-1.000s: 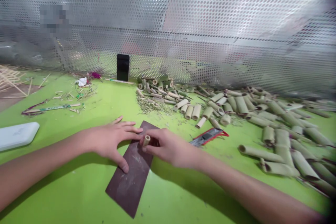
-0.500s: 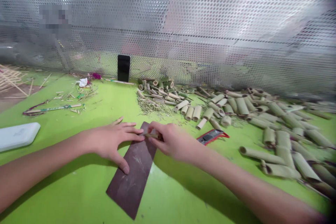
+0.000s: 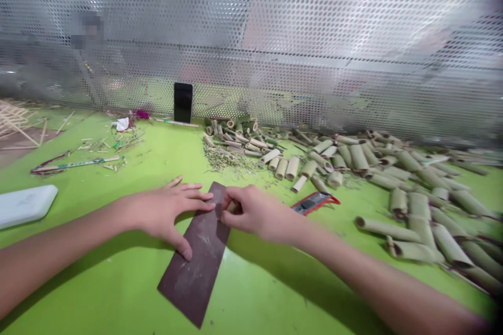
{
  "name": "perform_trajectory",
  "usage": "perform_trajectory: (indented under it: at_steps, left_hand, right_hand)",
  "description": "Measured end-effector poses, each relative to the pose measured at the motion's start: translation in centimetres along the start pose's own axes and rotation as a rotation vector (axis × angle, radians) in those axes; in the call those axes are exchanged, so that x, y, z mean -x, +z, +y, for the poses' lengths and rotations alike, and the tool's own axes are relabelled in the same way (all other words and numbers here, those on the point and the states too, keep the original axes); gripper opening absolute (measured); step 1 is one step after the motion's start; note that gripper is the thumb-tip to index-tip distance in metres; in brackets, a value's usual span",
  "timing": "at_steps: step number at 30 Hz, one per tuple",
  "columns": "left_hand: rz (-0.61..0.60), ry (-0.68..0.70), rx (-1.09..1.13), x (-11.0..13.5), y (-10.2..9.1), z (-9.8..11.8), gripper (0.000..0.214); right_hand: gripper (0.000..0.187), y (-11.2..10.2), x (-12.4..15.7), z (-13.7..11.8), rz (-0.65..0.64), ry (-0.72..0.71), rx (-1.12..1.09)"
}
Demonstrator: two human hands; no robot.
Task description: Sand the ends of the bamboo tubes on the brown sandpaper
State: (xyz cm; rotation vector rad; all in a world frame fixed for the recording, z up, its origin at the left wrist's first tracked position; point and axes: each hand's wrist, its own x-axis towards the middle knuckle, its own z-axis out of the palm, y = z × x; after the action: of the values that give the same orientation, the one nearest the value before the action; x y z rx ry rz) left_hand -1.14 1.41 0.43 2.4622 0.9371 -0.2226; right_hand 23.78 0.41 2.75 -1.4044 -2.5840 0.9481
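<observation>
A brown sheet of sandpaper (image 3: pixel 196 272) lies slanted on the green table, with pale dust streaks across its face. My left hand (image 3: pixel 161 214) is spread flat, its thumb and fingertips resting on the left side of the sheet. Over the sheet's far right edge, my right hand (image 3: pixel 255 212) is closed in a pinch. It grips a small piece of bamboo (image 3: pixel 234 208), mostly hidden behind the fingers. Just beyond the right wrist lies a red and grey utility knife (image 3: pixel 314 201).
Cut bamboo tubes (image 3: pixel 357 157) are heaped across the right and back of the table, with shavings (image 3: pixel 231 159) beside them. A phone (image 3: pixel 183 102) leans against the perforated metal screen (image 3: pixel 251 21). At left are a white box-like object (image 3: pixel 27 204) and thin sticks (image 3: pixel 15 120).
My right hand has shifted slightly at the sheet's far end, and the bamboo piece shows less between the fingers. My left hand stays flat. The whole view has moved a little.
</observation>
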Motion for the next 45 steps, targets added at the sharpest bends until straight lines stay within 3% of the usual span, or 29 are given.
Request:
perform_trajectory:
  at_steps: [5, 11, 15, 18, 22, 27, 30, 32, 37, 42, 45]
  left_hand:
    - [-0.004, 0.008, 0.011, 0.0, -0.1, 0.0, 0.097]
    - [0.005, 0.007, 0.000, 0.1, 0.0, -0.1, 0.097]
    - [0.015, 0.008, 0.016, 0.1, 0.0, 0.0, 0.097]
    - [-0.002, 0.004, 0.030, 0.0, -0.1, 0.1, 0.096]
    - [-0.018, -0.017, 0.019, 0.0, -0.3, 0.3, 0.098]
    - [-0.030, -0.035, 0.034, 0.1, -0.4, 0.6, 0.098]
    - [-0.023, -0.029, 0.033, 0.1, -0.4, 0.5, 0.098]
    - [-0.010, -0.026, 0.028, 0.1, -0.3, 0.4, 0.100]
    - [0.000, -0.008, 0.031, 0.2, -0.1, 0.2, 0.096]
    - [-0.002, -0.012, 0.026, 0.2, -0.1, 0.1, 0.098]
    - [0.009, -0.002, 0.025, 0.2, 0.0, 0.1, 0.095]
  right_hand:
    - [0.011, 0.8, -0.2, 0.7, 0.018, -0.116, 0.097]
    - [0.011, 1.3, -0.2, 0.4, 0.108, -0.012, 0.145]
    - [0.011, 0.8, 0.7, -0.5, 0.004, -0.094, 0.216]
    - [0.012, 0.5, 1.1, -0.6, -0.030, -0.052, 0.309]
    - [0.015, 1.4, 0.9, -0.8, 0.081, 0.009, 0.214]
    - [0.009, 1.5, 0.9, -1.2, -0.076, -0.128, 0.166]
    - [0.012, 1.4, 0.5, -0.8, 0.044, -0.008, 0.205]
    - [0.013, 1.7, 0.4, -0.7, 0.112, -0.002, 0.191]
    - [0.009, 2.0, 1.1, -1.2, -0.062, -0.166, 0.243]
    - [0.015, 1.6, 0.5, -0.9, 0.106, 0.044, 0.269]
    - [0.014, 1.9, 0.6, -1.4, 0.013, -0.067, 0.234]
